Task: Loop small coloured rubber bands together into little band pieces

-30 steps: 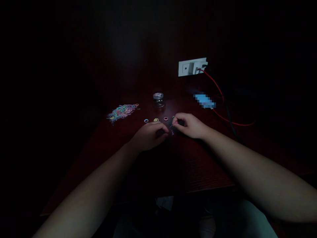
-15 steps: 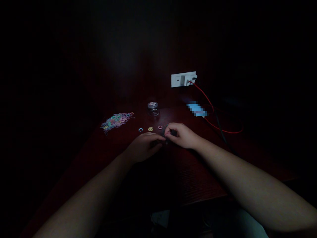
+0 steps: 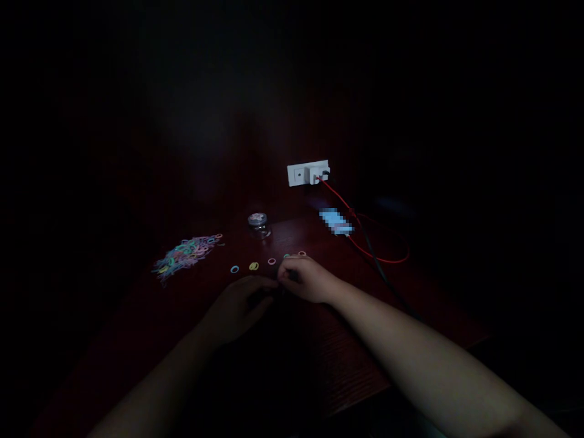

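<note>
Your left hand (image 3: 232, 313) is narrowly parted, your right hand (image 3: 308, 278) curled near-closed; contents: cannot tell. Pink band (image 3: 272, 261) lies just beyond both; work low, avoid nudging it.

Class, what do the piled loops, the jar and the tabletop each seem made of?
Piled loops: probably elastic rubber or fabric; thin, bendy-looking, coloured, finish unclear.
Jar: likely clear plastic or glass; see-through, with glossy highlights.
Tabletop: seemingly wood or veneer, faintly glossy; grain-like lines and a soft sheen.

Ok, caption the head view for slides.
Bare left hand and right hand near small coloured rings on a dark red table.
</note>
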Demonstrator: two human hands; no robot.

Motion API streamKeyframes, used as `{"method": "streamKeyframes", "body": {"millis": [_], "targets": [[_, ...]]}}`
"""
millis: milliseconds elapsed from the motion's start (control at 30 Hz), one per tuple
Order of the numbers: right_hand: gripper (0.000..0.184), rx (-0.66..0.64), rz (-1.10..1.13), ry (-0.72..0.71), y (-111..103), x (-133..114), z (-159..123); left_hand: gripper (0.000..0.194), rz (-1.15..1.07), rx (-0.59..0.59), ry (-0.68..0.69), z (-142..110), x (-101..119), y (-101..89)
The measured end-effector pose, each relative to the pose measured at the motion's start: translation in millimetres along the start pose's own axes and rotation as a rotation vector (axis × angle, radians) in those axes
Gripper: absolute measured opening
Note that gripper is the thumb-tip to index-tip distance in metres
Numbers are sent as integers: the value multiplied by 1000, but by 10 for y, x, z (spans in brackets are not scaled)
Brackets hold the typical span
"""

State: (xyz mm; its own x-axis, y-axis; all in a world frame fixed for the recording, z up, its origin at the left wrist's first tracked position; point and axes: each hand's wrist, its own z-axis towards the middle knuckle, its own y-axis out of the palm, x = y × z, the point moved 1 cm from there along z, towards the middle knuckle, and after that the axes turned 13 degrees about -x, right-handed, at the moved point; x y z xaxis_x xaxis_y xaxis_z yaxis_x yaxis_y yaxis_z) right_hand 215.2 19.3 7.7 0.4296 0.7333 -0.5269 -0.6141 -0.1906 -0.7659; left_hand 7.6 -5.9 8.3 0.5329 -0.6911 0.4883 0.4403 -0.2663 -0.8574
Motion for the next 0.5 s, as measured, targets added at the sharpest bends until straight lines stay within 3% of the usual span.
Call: {"method": "streamKeyframes", "body": {"millis": [500], "targets": [[7,6,-21,45,50,66,-27,24,19,1,8,6,-33,11]]}}
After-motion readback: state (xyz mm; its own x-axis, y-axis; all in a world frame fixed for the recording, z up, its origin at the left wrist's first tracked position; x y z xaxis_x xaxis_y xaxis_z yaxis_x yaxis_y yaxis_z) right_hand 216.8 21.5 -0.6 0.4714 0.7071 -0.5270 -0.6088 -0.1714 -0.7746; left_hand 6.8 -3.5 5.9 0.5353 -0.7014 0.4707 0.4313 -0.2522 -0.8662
